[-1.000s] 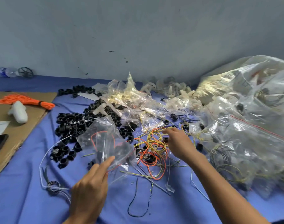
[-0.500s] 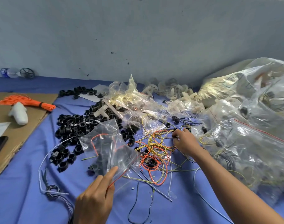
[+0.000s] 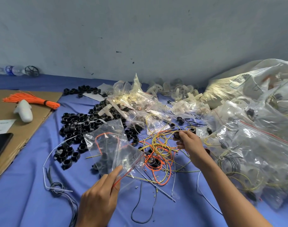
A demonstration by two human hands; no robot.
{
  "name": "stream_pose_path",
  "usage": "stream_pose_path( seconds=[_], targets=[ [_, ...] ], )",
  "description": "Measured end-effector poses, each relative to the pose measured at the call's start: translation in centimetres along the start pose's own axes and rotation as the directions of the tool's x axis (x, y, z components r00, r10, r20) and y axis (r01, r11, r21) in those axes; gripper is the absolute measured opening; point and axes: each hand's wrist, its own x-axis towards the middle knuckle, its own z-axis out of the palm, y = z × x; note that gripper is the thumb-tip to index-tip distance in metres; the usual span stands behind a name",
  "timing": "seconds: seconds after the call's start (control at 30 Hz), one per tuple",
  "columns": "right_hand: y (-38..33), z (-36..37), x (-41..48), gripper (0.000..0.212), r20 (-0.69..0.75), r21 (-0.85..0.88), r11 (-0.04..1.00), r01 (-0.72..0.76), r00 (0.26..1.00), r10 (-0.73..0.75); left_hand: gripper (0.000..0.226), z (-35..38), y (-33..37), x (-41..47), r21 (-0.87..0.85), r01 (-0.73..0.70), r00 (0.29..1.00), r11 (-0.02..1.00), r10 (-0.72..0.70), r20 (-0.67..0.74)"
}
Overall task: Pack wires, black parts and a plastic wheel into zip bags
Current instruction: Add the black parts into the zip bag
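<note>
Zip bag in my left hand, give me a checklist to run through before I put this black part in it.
1. Left hand grips the zip bag at its red-striped edge: ok.
2. Right hand pinches a black part at its fingertips: ok.
3. Part free of the yellow wires: cannot tell, since they cross right beside it.
4. Bag mouth open: cannot tell, because the crumpled film hides it.
5. Orange wire inside the bag: ok.
</note>
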Motion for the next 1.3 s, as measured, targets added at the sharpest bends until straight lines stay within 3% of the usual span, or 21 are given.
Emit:
stream_pose_path(
  seconds=[0.03, 0.1, 0.2, 0.33, 0.53, 0.67, 0.77, 0.83, 0.97, 1.03, 1.13, 1.23, 1.3],
  targets=[
    [-0.3, 0.2, -1.1, 0.025, 0.054, 0.196, 0.980, -0.034, 0.998, 0.024, 0.043, 0.1, -0.1, 0.0, -0.006, 0.000, 1.000, 1.000, 0.000, 0.009],
    [-0.8, 0.7, -3.3, 0.031, 0.140, 0.416, 0.906, -0.073, 0.990, 0.015, 0.044, 0.1, -0.3, 0.0, -0.021, 0.009, 1.000, 1.000, -0.009, 0.027],
    [-1.4, 1.4, -6.1, 0.031, 0.214, 0.507, 0.856, -0.100, 0.977, -0.013, 0.043, 0.0, -0.4, 0.0, -0.041, 0.044, 0.998, 0.998, -0.042, 0.049],
    [-1.2, 3.0, -9.5, 0.034, 0.356, 0.445, 0.883, -0.151, 0.934, -0.019, 0.042, -0.5, 0.1, 0.1, -0.060, 0.057, 0.996, 0.997, -0.052, 0.079],
    [-0.2, 6.4, -14.3, 0.020, 0.584, 0.128, 0.975, -0.183, 0.808, 0.075, 0.048, -0.9, 0.9, 0.3, -0.032, 0.031, 0.993, 0.999, -0.028, 0.112],
    [-1.2, 9.8, -15.5, 0.014, 0.508, 0.116, 0.989, -0.086, 0.861, 0.015, 0.058, -1.3, 1.2, 0.2, -0.062, 0.016, 0.995, 0.998, -0.010, 0.101],
    [-1.8, 11.7, -16.3, 0.045, 0.534, 0.209, 0.977, -0.047, 0.842, -0.074, 0.053, -1.4, 1.0, 0.1, -0.073, 0.002, 0.997, 0.997, 0.004, 0.073],
    [-1.5, 12.1, -16.8, 0.052, 0.568, 0.190, 0.982, -0.022, 0.818, -0.091, 0.047, -1.2, 0.6, 0.2, -0.100, 0.038, 0.999, 0.994, -0.036, 0.017],
    [0.0, 10.7, -17.5, 0.028, 0.346, 0.150, 0.979, 0.136, 0.921, -0.181, 0.043, -1.6, -0.2, 1.4, -0.307, 0.245, 0.954, 0.919, -0.286, -0.094],
    [1.6, 9.6, -17.7, 0.022, 0.212, 0.030, 0.979, 0.202, 0.956, -0.204, 0.040, -2.8, -1.0, 3.4, -0.369, 0.268, 0.922, 0.890, -0.348, -0.171],
    [3.8, 8.6, -18.0, 0.023, 0.132, -0.219, 0.916, 0.336, 0.940, -0.313, 0.034, -6.3, -2.1, 7.5, -0.352, 0.212, 0.901, 0.912, -0.321, -0.291],
    [4.2, 8.9, -18.1, 0.019, 0.139, -0.279, 0.865, 0.416, 0.909, -0.392, 0.038, -10.2, -3.0, 11.3, -0.252, 0.109, 0.887, 0.961, -0.209, -0.411],
    [4.3, 9.2, -18.1, 0.017, 0.142, -0.311, 0.830, 0.463, 0.886, -0.441, 0.045, -12.2, -3.1, 12.8, -0.175, 0.018, 0.913, 0.984, -0.088, -0.398]
  ],
)
